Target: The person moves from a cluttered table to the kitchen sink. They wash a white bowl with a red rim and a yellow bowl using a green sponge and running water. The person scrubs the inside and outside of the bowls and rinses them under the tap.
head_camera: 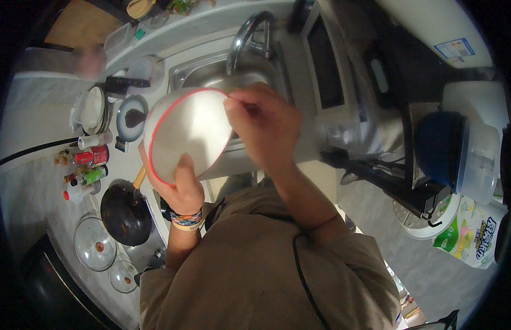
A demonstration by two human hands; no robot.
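Tilted in front of me is a large white bowl [185, 132] with a red rim, its pale inside facing me. My left hand [183, 187] grips the near rim, thumb inside the bowl and fingers behind its outer wall. At the far right rim, my right hand [267, 128] has thumb and fingers pinched together on the edge; whether something small is between them is hidden. Behind the bowl lies the stainless steel sink [286, 78], partly covered by the bowl and right hand. A chrome faucet [239, 43] arches over its basin.
Along the left counter stand a blue-rimmed plate [124, 128], stacked dishes [94, 111], several condiment bottles [90, 175], a dark wok [125, 216] and two glass lids [94, 247]. On the right are a black rack [375, 173] and a blue-and-clear container [445, 152].
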